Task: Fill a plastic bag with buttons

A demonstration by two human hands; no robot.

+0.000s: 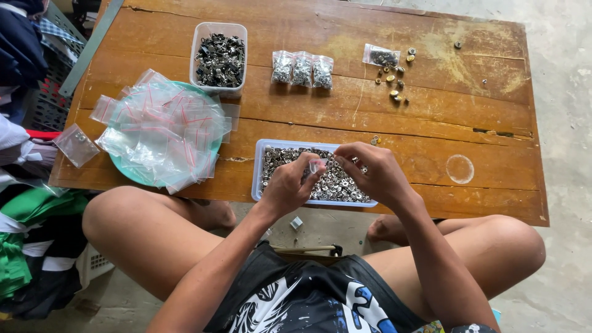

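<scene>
The left hand (pixel 288 185) and the right hand (pixel 370 172) meet over a tray (pixel 258 172) that is full of small silver metal parts (pixel 336 185). Between them they hold a small clear bag (pixel 317 165). The left fingers are closed on its lower edge, and the right fingers pinch its upper right side. The bag is too small to tell exactly which way its opening points; its long axis seems to run from the left hand up toward the right hand. It hangs just above the parts, near the far side of the tray.

Far to the left of the grip, a pile of empty clear bags (pixel 163 132) with red strips at the mouth lies on a green plate (pixel 126 169). One more clear bag (pixel 77 145) lies alone at the left table edge, beyond the plate. Beyond the grip, away from the person, three filled bags (pixel 302 69) stand in a row, touching each other, with silver parts inside. To the right of them lies a flat bag (pixel 381 57) with dark parts, and loose buttons (pixel 394 80) are scattered just beside it.

Beyond and left of the grip stands a clear box (pixel 203 37) with dark metal pieces (pixel 220 60) inside. All of this rests on a worn wooden table (pixel 431 135).
</scene>
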